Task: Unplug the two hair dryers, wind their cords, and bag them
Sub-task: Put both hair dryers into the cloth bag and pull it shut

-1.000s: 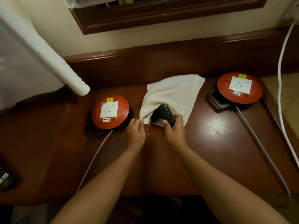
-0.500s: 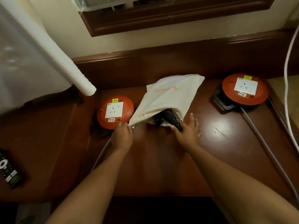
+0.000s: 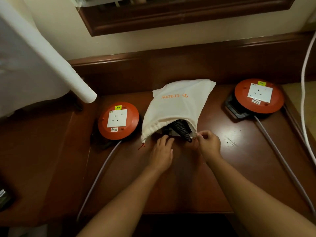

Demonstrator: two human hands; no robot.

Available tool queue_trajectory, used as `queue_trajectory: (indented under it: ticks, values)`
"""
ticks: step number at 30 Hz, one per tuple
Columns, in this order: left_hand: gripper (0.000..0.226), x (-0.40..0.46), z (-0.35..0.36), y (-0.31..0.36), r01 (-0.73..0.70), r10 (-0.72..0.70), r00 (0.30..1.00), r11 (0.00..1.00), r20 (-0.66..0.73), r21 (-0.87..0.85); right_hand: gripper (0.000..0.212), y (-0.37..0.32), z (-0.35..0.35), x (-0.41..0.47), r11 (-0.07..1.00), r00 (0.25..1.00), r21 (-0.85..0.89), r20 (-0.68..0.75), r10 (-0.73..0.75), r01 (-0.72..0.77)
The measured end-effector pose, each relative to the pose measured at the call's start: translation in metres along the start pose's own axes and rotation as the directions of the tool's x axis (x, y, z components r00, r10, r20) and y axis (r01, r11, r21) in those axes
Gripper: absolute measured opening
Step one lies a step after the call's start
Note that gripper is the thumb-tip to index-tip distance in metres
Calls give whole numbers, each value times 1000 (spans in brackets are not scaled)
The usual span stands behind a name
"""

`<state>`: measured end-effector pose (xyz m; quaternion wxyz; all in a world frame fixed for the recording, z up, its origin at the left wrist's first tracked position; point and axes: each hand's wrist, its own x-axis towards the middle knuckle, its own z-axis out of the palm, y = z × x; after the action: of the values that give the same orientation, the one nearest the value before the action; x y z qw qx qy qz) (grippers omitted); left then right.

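Note:
A white drawstring bag [image 3: 177,105] with orange lettering lies on the wooden desk [image 3: 179,182], its mouth facing me. A black coiled hair dryer cord [image 3: 181,130] sticks out of the mouth; the dryer itself is hidden inside. My left hand [image 3: 162,151] lies with straight fingers at the bag's opening, touching the dark part below the cord. My right hand [image 3: 207,142] pinches the bag's right rim by the drawstring. A red drawstring end [image 3: 142,146] trails at the left corner.
Two orange cable reels with white sockets sit on the desk, one left [image 3: 118,120] and one right [image 3: 259,95], each with a grey cable running toward me. A white rolled cloth [image 3: 56,57] overhangs the left. A white cable [image 3: 304,93] hangs at the far right.
My left hand let go of the bag's left corner and moved right to the opening. My right hand closed into a pinch on the bag's right rim. The bag mouth narrowed.

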<state>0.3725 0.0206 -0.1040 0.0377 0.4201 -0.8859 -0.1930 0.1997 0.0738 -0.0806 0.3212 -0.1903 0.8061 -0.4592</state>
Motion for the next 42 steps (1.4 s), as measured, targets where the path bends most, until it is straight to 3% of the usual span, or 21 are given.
queue_trajectory:
  ticks: [3,7,12,15,20,23,26,28,30,33,36,38,41,42]
  values:
    - [53,20,4,-2,90,-96,994,990,50,110,14,1,-2,8,1000,1000,-13,-5,23,-23]
    - [52,37,2,-6,87,-86,996,988,-12,127,32,4,13,19,997,985,-59,162,52,-43]
    - [55,42,1,-7,167,-167,986,985,-30,29,5,12,23,25,985,990,-169,134,47,-24]
    - [53,41,3,-6,180,-179,984,982,-21,60,14,9,7,22,984,992,-175,122,-15,36]
    - [36,42,-2,6,208,-215,975,972,61,109,10,12,-31,11,928,966,-277,142,-217,249]
    - [43,42,3,14,161,-163,986,985,40,62,12,22,-52,12,852,938,-394,142,-315,345]
    - [49,44,9,23,107,-108,994,994,5,36,16,39,-62,19,876,966,-409,70,-249,255]
    - [51,43,9,31,94,-100,992,991,71,91,17,46,-59,23,975,996,-218,-52,-68,55]
    - [54,44,8,36,106,-129,986,974,106,202,14,50,-53,25,995,990,-45,-116,84,-89]
    - [56,50,5,39,123,-149,986,955,79,270,19,55,-48,22,992,987,-56,-124,102,-109]
    - [49,53,5,38,150,-172,983,948,57,280,41,53,-55,5,992,977,-75,-193,86,-102]
    - [49,50,8,33,180,-194,981,948,25,262,45,52,-56,-23,994,988,-108,-152,16,-32]
    - [57,45,17,27,284,-283,959,948,-31,144,42,52,-41,-64,899,957,-337,31,-287,280]
    - [60,44,22,28,320,-317,947,944,-49,75,48,51,-33,-67,877,950,-365,106,-294,312]
